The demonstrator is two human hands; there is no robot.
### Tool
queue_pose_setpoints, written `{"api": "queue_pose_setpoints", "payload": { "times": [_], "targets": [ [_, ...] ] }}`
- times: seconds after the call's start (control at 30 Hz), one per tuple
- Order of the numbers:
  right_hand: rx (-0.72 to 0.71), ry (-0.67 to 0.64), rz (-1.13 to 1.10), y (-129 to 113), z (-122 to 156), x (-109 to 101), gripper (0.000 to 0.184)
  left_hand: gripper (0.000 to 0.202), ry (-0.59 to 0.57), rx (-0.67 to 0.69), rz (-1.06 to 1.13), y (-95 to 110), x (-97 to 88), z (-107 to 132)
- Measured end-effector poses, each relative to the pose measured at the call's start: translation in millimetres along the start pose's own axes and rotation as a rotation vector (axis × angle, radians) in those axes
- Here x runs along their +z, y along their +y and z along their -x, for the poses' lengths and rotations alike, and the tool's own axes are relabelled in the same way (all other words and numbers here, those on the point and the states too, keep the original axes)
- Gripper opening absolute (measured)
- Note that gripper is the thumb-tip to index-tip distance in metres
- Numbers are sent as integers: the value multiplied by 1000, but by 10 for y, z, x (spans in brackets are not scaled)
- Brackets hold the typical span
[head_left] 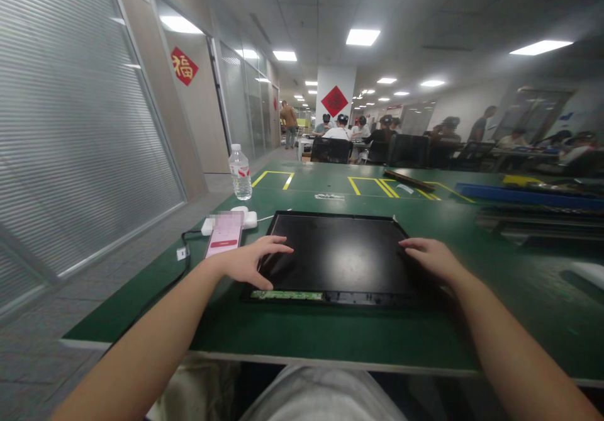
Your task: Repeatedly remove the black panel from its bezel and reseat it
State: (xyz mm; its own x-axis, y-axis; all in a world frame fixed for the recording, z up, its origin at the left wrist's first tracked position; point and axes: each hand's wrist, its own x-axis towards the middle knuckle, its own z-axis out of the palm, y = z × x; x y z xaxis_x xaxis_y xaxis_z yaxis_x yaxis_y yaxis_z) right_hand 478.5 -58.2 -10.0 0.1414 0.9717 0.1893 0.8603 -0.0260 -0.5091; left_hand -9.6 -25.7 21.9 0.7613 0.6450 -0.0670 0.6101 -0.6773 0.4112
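Observation:
A black flat display panel (pixel 337 251) lies face up on the green table in front of me. Along its near edge a strip of green circuit board (pixel 287 295) shows at the left. My left hand (pixel 250 260) is over the panel's left edge, thumb and fingers spread apart. At the opposite side, my right hand (pixel 431 257) has its fingers stretched out at the panel's right edge, and part of it is hidden from view. Whether either hand presses on the panel I cannot tell.
Left of the panel lie a phone (pixel 225 235) with a pink screen and a white power strip (pixel 250 219) with a black cable. A water bottle (pixel 240 172) stands behind them. Dark strips (pixel 542 226) and a blue bar (pixel 528 194) lie at the right. Several people sit farther back.

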Motion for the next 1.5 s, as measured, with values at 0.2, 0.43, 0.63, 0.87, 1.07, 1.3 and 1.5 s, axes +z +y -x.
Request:
{"api": "queue_pose_setpoints", "payload": {
  "times": [0.2, 0.43, 0.63, 0.87, 1.07, 1.3, 1.5],
  "targets": [
    [-32, -21, -10, 54, -30, 43, 33, 93, 47, 28, 26, -32, 4, -6],
    [-38, -11, -21, 120, -55, 77, 33, 90, 69, 56, 67, 7, -2, -4],
    [-44, -6, -33, 116, -59, 90, 34, 84, 96, 119, 83, 46, 12, -5],
    [-61, 3, -30, 92, -44, 82, 34, 79, 116, 170, 88, 62, 37, -19],
    [-62, 5, -31, 99, -51, 92, 34, 77, 107, 170, 88, 15, 35, -19],
    [-23, 64, -41, 61, -37, 62, 31, 60, 175, -11, 33, -13, 60, -39],
    [87, 152, 99, 96, -64, 39, 28, 52, 379, -197, -133, -183, 147, -161]
  ]
}}
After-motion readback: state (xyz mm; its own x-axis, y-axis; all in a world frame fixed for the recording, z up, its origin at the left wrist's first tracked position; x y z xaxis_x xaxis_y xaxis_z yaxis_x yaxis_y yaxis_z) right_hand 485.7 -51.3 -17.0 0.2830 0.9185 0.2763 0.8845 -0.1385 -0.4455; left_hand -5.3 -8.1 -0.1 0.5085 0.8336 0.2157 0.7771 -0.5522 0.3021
